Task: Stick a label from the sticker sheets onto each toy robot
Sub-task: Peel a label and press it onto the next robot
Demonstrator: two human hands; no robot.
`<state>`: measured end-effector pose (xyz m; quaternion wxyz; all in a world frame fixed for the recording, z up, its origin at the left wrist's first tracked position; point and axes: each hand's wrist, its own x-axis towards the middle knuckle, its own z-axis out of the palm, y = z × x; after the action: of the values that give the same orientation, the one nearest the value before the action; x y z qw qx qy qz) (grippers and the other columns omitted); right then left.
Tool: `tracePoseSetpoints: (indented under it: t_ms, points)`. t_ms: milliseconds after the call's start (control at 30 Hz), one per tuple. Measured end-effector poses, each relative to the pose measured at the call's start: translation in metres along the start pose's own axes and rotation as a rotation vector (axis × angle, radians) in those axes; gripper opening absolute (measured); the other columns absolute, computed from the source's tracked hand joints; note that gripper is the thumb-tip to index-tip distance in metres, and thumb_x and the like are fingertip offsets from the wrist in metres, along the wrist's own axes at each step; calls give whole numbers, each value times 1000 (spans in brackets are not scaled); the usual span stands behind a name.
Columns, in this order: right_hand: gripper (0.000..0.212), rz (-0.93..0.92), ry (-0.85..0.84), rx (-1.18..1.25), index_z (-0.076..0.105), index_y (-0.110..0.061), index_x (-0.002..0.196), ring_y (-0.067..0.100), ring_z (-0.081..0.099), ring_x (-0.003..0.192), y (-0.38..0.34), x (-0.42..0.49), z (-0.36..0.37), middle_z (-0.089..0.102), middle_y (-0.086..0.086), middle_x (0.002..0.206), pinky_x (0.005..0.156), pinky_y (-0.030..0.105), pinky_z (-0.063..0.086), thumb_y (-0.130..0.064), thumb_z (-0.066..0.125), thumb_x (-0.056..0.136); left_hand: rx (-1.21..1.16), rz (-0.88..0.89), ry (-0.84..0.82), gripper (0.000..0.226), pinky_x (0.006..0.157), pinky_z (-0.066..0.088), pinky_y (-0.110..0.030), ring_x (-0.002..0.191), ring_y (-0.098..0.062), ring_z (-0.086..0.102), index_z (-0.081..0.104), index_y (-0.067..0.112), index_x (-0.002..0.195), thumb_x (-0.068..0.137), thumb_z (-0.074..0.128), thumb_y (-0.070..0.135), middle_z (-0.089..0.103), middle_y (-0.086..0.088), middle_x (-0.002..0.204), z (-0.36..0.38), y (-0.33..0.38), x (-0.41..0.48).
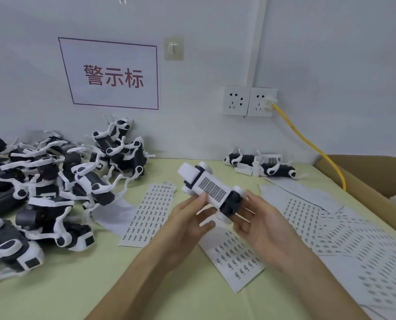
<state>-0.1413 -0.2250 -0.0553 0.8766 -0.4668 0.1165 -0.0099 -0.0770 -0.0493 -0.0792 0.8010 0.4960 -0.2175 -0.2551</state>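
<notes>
A white and black toy robot is held belly up above the table, its grille facing me. My left hand grips its near side with thumb on top and fingers curled beneath. My right hand holds its black rear end between thumb and fingers. Sticker sheets lie under and around my hands: one sheet to the left, one sheet below, and several overlapping sheets to the right.
A big pile of toy robots covers the left of the green table. Two more robots lie by the back wall. A cardboard box stands at the right, with a yellow cable running from the wall socket.
</notes>
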Motion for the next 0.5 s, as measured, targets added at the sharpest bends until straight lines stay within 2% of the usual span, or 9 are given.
tracePoseSetpoints:
  t_ms: [67, 133, 200, 267, 333, 400, 433, 500]
  points:
    - [27, 23, -7, 53, 73, -13, 107, 17, 72, 71, 6, -2, 4, 73, 7, 90, 58, 26, 54, -35, 63, 95, -106, 5, -14, 40, 86, 53, -23, 102, -9, 67, 73, 18, 127, 100, 63, 44, 71, 2, 124, 1, 0, -1]
    - [29, -21, 31, 31, 75, -11, 106, 18, 70, 69, 10, -1, 5, 72, 8, 87, 57, 27, 55, -35, 63, 95, -156, 2, 12, 42, 90, 55, -25, 107, -11, 68, 75, 19, 127, 100, 59, 48, 71, -1, 128, 2, -2, 0]
    - [30, -112, 146, -138, 73, -9, 106, 18, 71, 75, 14, 1, 4, 74, 8, 92, 66, 30, 55, -34, 58, 101, -113, 5, 77, 45, 96, 54, -28, 116, -18, 64, 74, 15, 127, 101, 58, 48, 69, -7, 133, 3, -5, 0]
    - [24, -244, 284, -412, 70, -15, 110, 14, 72, 89, 16, 1, 2, 74, 3, 106, 78, 32, 55, -32, 54, 104, -94, 17, 141, 48, 88, 54, -26, 110, -22, 59, 72, 9, 129, 97, 62, 44, 68, -11, 126, 6, -8, 0]
    - [16, -445, 370, -599, 64, -28, 116, 1, 67, 96, 15, -2, 3, 68, -8, 116, 86, 30, 54, -30, 60, 100, -113, 36, 180, 55, 80, 56, -22, 97, -19, 60, 72, 4, 126, 87, 72, 42, 70, -10, 115, 9, -10, 0]
    - [26, -614, 306, -681, 61, -35, 119, -7, 62, 101, 12, -5, 3, 64, -19, 118, 86, 21, 50, -32, 67, 95, -91, 54, 210, 44, 74, 57, -21, 82, -15, 64, 80, 9, 110, 78, 78, 40, 74, -6, 101, 10, -12, 0]
    - [29, -643, 226, -716, 62, -36, 120, -6, 62, 105, 12, -6, 4, 65, -22, 117, 86, 19, 49, -35, 68, 92, -69, 51, 213, 36, 74, 57, -23, 81, -16, 66, 82, 11, 101, 77, 78, 38, 75, -7, 98, 12, -14, 0]
    - [28, -625, 87, -826, 65, -37, 119, -1, 63, 108, 15, -7, 7, 67, -23, 113, 86, 20, 51, -39, 72, 92, -47, 42, 222, 34, 77, 57, -28, 87, -23, 66, 81, 7, 100, 80, 77, 35, 73, -15, 102, 15, -17, -2]
